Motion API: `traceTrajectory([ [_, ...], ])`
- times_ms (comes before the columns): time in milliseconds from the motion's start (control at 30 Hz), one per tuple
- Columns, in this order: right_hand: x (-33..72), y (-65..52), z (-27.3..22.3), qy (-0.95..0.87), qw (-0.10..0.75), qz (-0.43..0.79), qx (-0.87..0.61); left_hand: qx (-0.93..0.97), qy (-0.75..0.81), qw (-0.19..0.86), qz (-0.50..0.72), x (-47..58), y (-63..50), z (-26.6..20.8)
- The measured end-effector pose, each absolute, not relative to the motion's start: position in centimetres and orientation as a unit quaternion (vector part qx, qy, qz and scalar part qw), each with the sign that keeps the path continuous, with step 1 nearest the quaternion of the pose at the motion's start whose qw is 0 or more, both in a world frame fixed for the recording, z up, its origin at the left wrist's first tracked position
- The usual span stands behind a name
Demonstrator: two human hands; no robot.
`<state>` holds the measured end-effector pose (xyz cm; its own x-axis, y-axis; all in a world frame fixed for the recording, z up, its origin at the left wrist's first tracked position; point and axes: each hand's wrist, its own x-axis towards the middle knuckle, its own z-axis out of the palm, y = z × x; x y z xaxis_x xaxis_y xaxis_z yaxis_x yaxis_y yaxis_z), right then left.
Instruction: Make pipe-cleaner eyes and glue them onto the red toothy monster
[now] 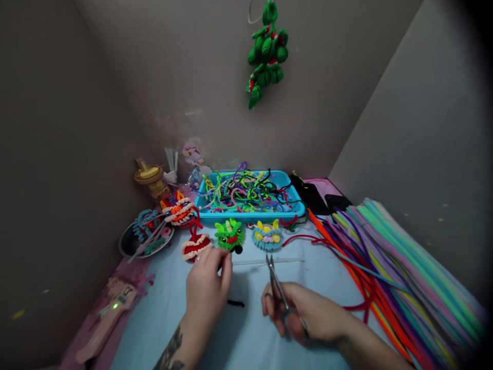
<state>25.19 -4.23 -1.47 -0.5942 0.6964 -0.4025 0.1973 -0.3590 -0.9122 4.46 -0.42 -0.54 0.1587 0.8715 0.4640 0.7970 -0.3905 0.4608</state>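
My left hand (209, 280) is closed in a pinch on a black pipe cleaner (238, 250), whose rounded end pokes out past the fingertips. In my right hand (296, 311) is a pair of small metal scissors (278, 288), tips pointing up and away, blades slightly apart. Just beyond my left hand sit a green fuzzy face figure (230, 235) and a red one with cream trim (196, 246). A blue and yellow fuzzy figure (267, 235) lies above the scissor tips. A short black pipe cleaner piece (235, 303) rests between my hands.
A blue tray (250, 218) of tangled pipe cleaner scraps stands at the back. Long colourful pipe cleaners (416, 272) cover the right side. At left are a metal bowl (125, 245), a pink glue gun (110, 321) and an orange figure (179, 209). A green ornament (268, 51) hangs on the wall.
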Motion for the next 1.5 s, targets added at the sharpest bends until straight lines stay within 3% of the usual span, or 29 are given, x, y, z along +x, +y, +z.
traceTrajectory([
  [167,23.9,-4.9,-1.2,-0.611,0.145,0.581,-0.518,0.752,0.528,0.087,0.386,5.4,-1.1,-1.3],
  [333,23.1,-4.8,-1.7,-0.6,0.114,0.621,-0.492,0.773,0.498,0.063,0.387,5.5,-1.7,-2.0],
  [767,23.2,-4.4,-3.4,-0.548,0.15,0.678,-0.466,0.809,0.459,0.036,0.365,5.6,-2.1,-2.1],
  [1500,23.8,-3.9,-2.9,-0.519,0.156,0.687,-0.484,0.825,0.448,0.036,0.343,4.9,-1.6,-2.2],
])
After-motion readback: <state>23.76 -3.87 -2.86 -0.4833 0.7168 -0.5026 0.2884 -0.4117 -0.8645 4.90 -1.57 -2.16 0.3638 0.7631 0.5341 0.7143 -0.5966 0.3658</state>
